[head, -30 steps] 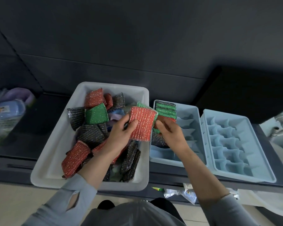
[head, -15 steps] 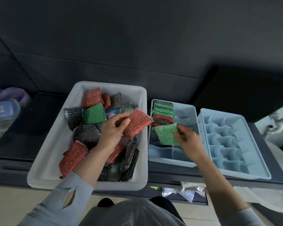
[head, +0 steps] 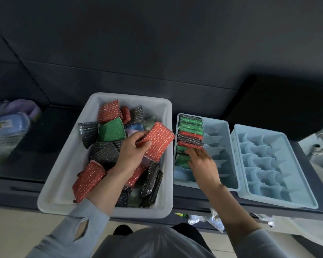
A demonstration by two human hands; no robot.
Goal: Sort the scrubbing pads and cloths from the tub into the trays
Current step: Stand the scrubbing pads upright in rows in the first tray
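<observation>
Left hand (head: 131, 149) over the white tub (head: 63, 183), thumb and curled fingers pinching a red scrubbing pad (head: 158, 141) held tilted above the heap, its far corner just short of the tub's right wall. Right hand (head: 201, 162) down in the near tray (head: 229, 164), fingers bent onto a green pad (head: 182, 161) at the near end of the row of pads (head: 190, 132) standing on edge in the left column; grip itself hidden. Second pale blue tray (head: 280, 200) just right of the first, touching it. All on a dark counter (head: 50, 131) against a dark wall (head: 157, 43); blurred plastic packages (head: 7, 127) far left. More red, green and dark pads loose in the tub beneath the left wrist
</observation>
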